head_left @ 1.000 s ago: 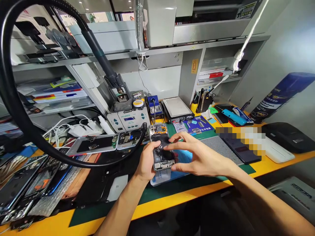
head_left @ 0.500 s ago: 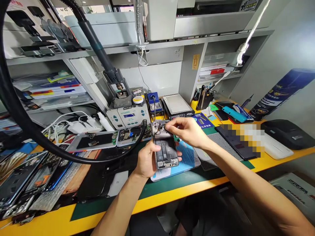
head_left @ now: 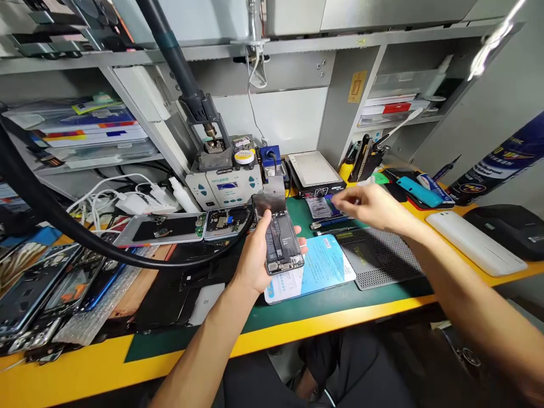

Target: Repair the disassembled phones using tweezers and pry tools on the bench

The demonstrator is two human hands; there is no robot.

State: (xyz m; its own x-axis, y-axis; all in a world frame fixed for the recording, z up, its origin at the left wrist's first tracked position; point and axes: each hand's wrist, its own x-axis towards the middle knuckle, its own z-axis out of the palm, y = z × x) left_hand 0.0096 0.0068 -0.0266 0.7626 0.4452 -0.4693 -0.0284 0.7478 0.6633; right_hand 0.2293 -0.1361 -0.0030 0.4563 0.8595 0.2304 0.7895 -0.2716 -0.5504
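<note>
An opened smartphone point(head_left: 284, 241) is held tilted over the bench in my left hand point(head_left: 253, 255), its battery and inner parts facing up. The thumb lies along its left side, and fingertips show past its right edge. A thin grey flap point(head_left: 272, 194) stands raised at the phone's top end, covering part of what lies behind. My right hand point(head_left: 365, 205) is away from the phone, to its right, over a small card-like packet point(head_left: 318, 208). Its thumb and fingers are pinched together; anything between them is too small to make out.
A blue-and-white packet point(head_left: 327, 260) lies under the phone beside a perforated grey mat point(head_left: 391, 266). The black hose point(head_left: 170, 263) arcs in from the left, close to my left hand. Behind stand a soldering station point(head_left: 229, 187) and a flat box point(head_left: 317, 173). Phone parts crowd the left.
My right hand has left the phone's top end and moved right. The grey flap now stands up there. My left hand still holds the phone. The camera view has shifted.
</note>
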